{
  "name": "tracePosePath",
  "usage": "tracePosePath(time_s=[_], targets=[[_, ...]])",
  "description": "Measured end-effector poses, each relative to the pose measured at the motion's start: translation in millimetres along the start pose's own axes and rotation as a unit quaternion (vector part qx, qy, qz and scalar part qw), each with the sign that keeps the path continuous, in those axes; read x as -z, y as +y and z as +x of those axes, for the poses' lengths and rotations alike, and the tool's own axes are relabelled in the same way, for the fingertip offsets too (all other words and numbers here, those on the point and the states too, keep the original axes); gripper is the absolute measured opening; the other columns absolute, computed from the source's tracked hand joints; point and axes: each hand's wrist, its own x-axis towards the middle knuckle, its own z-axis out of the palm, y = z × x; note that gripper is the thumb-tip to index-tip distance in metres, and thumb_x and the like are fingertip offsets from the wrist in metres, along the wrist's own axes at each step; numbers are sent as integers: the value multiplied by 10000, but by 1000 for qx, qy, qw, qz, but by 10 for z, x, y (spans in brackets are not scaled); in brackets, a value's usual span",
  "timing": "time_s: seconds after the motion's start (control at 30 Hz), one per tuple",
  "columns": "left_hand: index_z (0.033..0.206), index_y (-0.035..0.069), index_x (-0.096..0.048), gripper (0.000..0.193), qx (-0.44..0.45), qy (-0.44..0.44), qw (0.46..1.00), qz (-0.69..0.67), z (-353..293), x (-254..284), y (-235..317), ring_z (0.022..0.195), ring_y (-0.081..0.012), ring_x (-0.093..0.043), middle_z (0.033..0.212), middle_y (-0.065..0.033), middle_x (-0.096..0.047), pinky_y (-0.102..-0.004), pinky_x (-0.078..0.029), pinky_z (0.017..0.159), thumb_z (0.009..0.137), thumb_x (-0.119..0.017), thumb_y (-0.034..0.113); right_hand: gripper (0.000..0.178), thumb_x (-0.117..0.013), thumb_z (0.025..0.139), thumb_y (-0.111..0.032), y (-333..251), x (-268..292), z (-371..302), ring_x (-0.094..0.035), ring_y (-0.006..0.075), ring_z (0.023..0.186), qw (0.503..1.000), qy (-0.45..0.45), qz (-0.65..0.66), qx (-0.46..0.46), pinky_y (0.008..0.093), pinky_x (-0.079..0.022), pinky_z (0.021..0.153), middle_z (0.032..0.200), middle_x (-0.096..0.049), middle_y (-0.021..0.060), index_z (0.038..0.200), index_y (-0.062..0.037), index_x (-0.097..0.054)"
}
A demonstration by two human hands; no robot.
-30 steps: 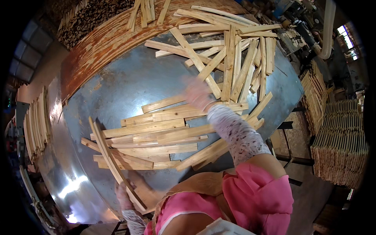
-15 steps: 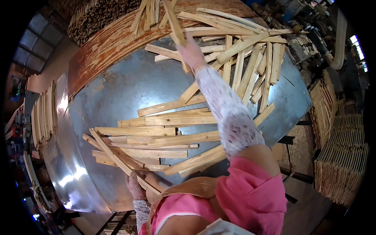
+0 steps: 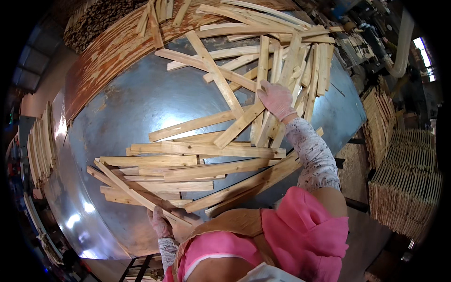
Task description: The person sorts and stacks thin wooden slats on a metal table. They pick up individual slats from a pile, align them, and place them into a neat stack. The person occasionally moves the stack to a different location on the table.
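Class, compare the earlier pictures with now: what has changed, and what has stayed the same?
The right hand let go of the wooden strip it carried, which now appears to lie on the reddish board, and moved back and rightward to the jumbled pile; whether it grips anything is unclear. The left hand still holds its slanting strip.

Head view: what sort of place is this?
Probably a woodworking shop: loose, pale wooden slats lie across a grey metal-topped table, a dense stack of thin, light-coloured wooden strips stands at right, and a whitish tube hangs at upper right.
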Motion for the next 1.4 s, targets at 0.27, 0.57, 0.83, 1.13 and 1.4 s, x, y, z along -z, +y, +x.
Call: tracePosePath(time_s=[0.27, 0.57, 0.83, 1.13, 1.4], targets=[[1421, 75, -569, 434, 1, -26, 999, -19, 180, -53, -95, 988, -239, -714, 1154, -97, -704, -393, -623, 887, 1007, -698, 73, 991, -731, 909, -603, -307, -155, 789, -747, 399, 1179, 988, -22, -27, -150, 512, -584, 1001, 1256, -752, 266, 1669, -68, -388], [1425, 41, -547, 420, -22, -50, 998, -9, 112, -17, -180, 1018, -208, -686, 1165, -89, -687, -365, -600, 917, 1029, -668, 115, 823, -771, 864, -319, -624, -545, 480, -700, 433, 1168, 996, 13, 26, -85, 522, -571, 988, 1237, -706, 228, 1589, -91, -454], [1375, -16, -549, 404, 7, -26, 1000, 10, 168, 117, -129, 911, -223, -728, 1089, -116, -718, -359, -642, 834, 989, -658, 26, 818, -794, 854, -216, -2546, 224, 274, -660, 472, 1188, 934, 99, 261, 222, 513, -534, 1071, 1392, -599, 290, 1592, -95, -464], [1323, 43, -578, 319, 0, -108, 986, -124, 195, 134, -153, 831, -217, -706, 997, -103, -694, -364, -638, 738, 1009, -632, 30, 703, -812, 885, -283, -2618, 977, -663, -732, 303, 999, 862, 36, 495, 104, 404, -581, 927, 1110, -764, 186, 1475, 12, -567], [1310, 38, -593, 301, 21, -129, 985, -109, 117, 107, -130, 1001, -254, -689, 1115, -117, -680, -415, -622, 899, 1018, -654, 76, 364, -748, 997, -235, -1332, -658, -4265, -704, 159, 993, 782, -102, 598, -145, 345, -570, 880, 1080, -764, 72, 1281, -11, -704]])
